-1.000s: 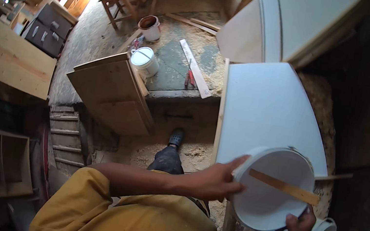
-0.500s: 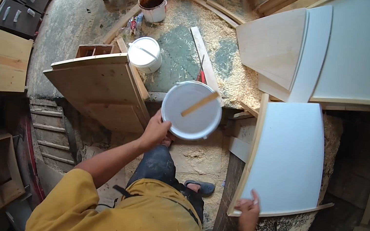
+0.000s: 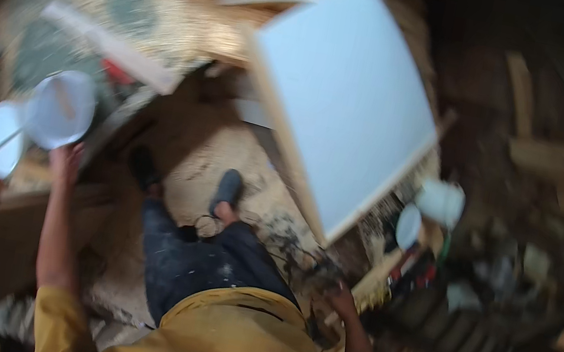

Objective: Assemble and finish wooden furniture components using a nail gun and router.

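At the left, my left hand is at the near rim of a round white plastic bucket, its fingers closed there. A flat wooden stick shows inside that bucket, blurred. Just left of it stands another white bucket with a white top and a thin handle; whether the two touch, I cannot tell. My right hand hangs low on the right, over dark cluttered ground beside a wooden strip. Motion smears its fingers, and anything in them is not distinguishable.
A white panel with wooden edging lies right of centre. Beyond its near corner are a small white tub, a white lid and red-handled tools. A pale board lies on the sawdust-strewn floor. My feet stand between.
The view has swung to the right and blurred. My left hand and its bucket now appear far left, beside the other white bucket. My right hand is away from the white panel's edge.
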{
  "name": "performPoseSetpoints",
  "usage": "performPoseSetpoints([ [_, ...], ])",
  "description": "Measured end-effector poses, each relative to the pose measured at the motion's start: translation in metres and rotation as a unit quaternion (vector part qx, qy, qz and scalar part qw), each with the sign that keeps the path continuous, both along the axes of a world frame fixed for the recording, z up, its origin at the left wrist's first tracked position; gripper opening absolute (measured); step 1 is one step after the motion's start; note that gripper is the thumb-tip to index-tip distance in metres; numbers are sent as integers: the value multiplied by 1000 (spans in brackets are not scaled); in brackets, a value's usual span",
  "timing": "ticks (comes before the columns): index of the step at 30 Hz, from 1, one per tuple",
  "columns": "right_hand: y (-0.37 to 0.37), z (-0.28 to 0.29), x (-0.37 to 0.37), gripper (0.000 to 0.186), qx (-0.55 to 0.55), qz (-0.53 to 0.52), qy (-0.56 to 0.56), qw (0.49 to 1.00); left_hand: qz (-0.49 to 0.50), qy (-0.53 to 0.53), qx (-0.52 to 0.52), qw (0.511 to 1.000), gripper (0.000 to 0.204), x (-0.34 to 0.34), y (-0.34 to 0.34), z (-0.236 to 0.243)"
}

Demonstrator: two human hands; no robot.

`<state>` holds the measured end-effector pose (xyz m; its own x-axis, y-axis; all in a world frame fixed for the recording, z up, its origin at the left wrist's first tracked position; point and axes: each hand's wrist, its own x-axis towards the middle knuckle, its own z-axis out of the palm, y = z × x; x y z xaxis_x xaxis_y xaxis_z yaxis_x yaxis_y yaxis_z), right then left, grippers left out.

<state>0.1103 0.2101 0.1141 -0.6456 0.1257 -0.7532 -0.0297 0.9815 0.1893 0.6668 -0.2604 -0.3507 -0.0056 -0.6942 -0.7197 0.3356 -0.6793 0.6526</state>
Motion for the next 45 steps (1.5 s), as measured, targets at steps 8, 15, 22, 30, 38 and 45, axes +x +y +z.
performPoseSetpoints([
  [8, 47, 21, -128, 50, -160, 77, 217, 960, -21, -55, 162, 985, 61, 17, 24, 40],
  [15, -26, 23, -161, 50, -414, 94, 191, 885, -82, -140, -1, 987, 28, -127, 82, 220],
  [22, -160, 11, -18, 41, -454, 411, -69, 788, -139, -446, -126, 875, 43, -105, 11, 257],
  [30, -161, -44, 21, 45, -331, 209, -72, 917, -145, -530, -185, 815, 51, -98, -131, 94],
  [38, -221, -56, 81, 42, -261, 250, -122, 924, -229, -382, -199, 873, 14, -86, -137, 102],
  [45, -259, -70, 85, 37, -298, 224, -109, 921, -243, -290, -216, 900, 15, -56, -119, 113],
])
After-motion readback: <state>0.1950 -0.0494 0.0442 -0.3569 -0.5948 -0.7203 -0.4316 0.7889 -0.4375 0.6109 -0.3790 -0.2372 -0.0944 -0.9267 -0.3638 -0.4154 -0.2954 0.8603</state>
